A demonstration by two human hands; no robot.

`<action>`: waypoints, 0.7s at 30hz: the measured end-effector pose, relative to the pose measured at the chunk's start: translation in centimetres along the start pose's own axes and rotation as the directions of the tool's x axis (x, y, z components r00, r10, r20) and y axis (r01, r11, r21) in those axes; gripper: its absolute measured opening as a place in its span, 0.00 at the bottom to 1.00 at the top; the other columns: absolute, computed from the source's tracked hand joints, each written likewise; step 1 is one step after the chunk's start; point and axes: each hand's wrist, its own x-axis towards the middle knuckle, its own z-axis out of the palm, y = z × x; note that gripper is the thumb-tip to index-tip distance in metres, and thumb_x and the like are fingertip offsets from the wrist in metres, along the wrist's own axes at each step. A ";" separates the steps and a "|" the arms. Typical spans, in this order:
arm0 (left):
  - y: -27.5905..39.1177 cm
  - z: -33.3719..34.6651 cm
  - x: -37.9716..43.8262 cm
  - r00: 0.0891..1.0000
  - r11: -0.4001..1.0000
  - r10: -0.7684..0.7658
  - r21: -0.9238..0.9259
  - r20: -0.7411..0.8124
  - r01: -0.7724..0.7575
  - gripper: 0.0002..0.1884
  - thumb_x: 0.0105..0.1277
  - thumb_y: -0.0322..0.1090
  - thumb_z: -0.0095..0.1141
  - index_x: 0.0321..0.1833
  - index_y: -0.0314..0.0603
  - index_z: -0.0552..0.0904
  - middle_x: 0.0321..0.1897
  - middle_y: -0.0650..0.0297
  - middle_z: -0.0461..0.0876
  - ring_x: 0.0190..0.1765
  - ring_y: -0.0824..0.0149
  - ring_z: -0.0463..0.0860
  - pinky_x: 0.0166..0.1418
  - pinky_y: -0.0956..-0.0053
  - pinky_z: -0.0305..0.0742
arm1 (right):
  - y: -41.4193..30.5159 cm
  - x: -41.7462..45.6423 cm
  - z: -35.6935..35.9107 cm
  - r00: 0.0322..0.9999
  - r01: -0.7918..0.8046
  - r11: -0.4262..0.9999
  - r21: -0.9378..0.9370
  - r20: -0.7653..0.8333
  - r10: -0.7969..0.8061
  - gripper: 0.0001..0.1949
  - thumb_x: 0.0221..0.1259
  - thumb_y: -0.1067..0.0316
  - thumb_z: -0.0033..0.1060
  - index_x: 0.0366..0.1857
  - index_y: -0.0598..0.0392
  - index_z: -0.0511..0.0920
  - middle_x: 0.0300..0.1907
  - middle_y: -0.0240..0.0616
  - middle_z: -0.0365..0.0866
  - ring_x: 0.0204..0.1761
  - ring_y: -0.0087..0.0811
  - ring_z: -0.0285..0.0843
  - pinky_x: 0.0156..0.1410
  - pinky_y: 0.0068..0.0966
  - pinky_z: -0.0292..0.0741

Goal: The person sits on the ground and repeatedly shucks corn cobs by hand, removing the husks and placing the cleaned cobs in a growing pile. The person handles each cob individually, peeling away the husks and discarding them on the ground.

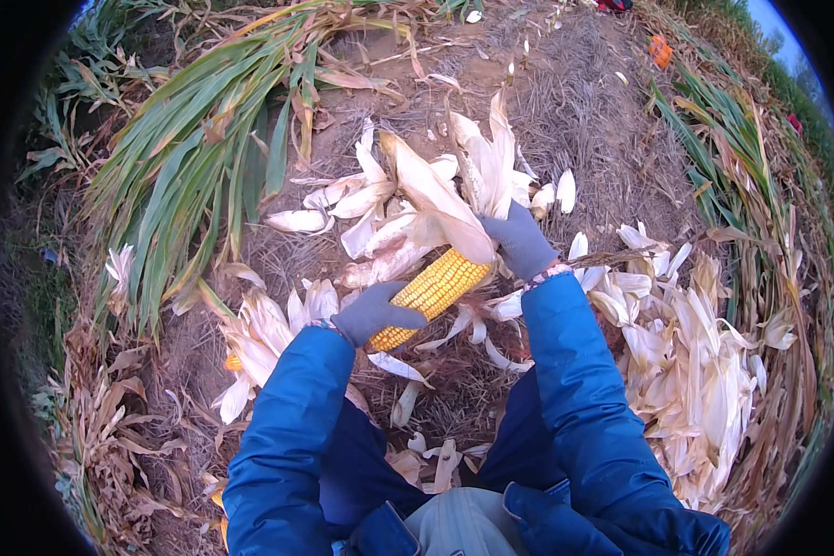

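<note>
A yellow ear of corn (pixel 439 292) lies slantwise between my hands, its kernels bare along most of its length. My left hand (pixel 381 314), in a grey glove, is closed around its lower left end. My right hand (pixel 520 240), gloved too, grips the pale husk (pixel 439 191) at the ear's upper right end, where peeled leaves spread upward. Under and behind the ear, loose dry husks (pixel 365 201) lie on the soil. What my right fingers do under the husk is partly hidden.
To the right is a large heap of pale husks (pixel 695 375). Long green corn leaves (pixel 201 153) lie at upper left, more stalks (pixel 737 160) along the right. Another husked bundle (pixel 264 326), with a bit of yellow ear, sits left of my left hand. An orange object (pixel 660 52) lies far off.
</note>
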 end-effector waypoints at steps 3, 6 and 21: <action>0.2 0.1 0.0 0.995 0.968 0.093 0.236 -0.028 -0.084 0.32 0.53 0.39 0.69 0.61 0.33 0.75 0.49 0.58 0.82 0.49 0.68 0.80 0.54 0.72 0.74 | 0.6 -0.1 1.1 0.995 -0.029 0.994 -0.103 -0.096 0.020 0.21 0.59 0.60 0.64 0.51 0.64 0.76 0.40 0.36 0.81 0.41 0.27 0.78 0.48 0.22 0.74; 0.5 0.8 0.3 0.988 0.833 0.109 0.552 -0.112 -0.029 0.34 0.53 0.44 0.68 0.62 0.37 0.75 0.50 0.54 0.82 0.50 0.64 0.80 0.55 0.69 0.74 | 1.9 0.5 1.6 0.933 -0.059 0.992 -0.107 -0.361 0.016 0.19 0.61 0.50 0.62 0.36 0.60 0.80 0.28 0.33 0.78 0.31 0.24 0.75 0.38 0.21 0.72; -1.3 4.9 1.7 1.000 0.994 0.016 -0.107 0.024 -0.014 0.25 0.54 0.43 0.67 0.51 0.35 0.80 0.40 0.56 0.83 0.40 0.65 0.83 0.46 0.72 0.77 | -1.6 1.2 2.4 0.838 0.245 0.789 0.564 -0.532 0.120 0.23 0.72 0.47 0.45 0.16 0.45 0.63 0.17 0.29 0.63 0.14 0.21 0.49 0.20 0.21 0.52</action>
